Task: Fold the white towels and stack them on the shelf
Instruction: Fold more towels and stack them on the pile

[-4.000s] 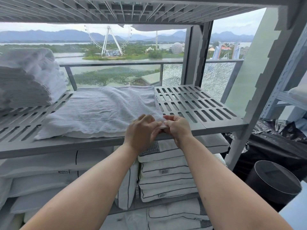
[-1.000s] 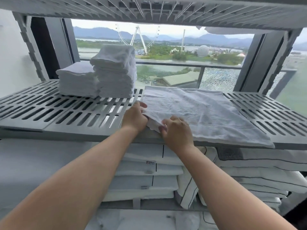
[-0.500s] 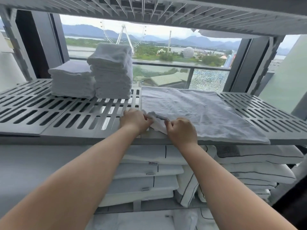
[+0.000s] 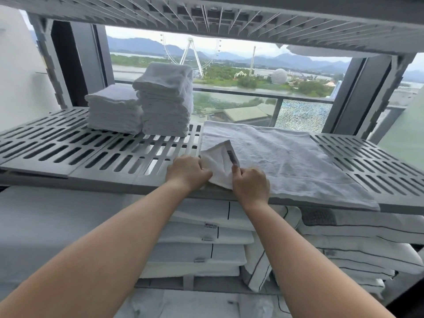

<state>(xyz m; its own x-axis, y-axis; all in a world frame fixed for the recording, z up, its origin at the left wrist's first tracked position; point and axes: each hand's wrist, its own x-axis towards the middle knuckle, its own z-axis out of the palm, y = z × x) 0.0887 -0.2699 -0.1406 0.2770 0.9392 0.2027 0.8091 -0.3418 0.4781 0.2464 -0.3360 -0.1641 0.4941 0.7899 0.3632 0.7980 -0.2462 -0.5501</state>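
Head view: left hand [image 4: 188,172] and right hand [image 4: 250,183] pinch the towel [image 4: 286,161] corner on the shelf [image 4: 91,157], near two stacks [image 4: 165,106].

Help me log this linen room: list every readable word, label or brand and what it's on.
"Hilton": small tag on a stacked pillow under the shelf; its second line is too small to read.
Dark tag on the towel's turned-up corner: blurred, unreadable.
Other pillow tags: too blurred to read.

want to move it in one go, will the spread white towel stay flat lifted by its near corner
Probably not: the towel looks limp, its corner folded over between left hand and right hand. Likely light, being thin. May drag on the slotted shelf.
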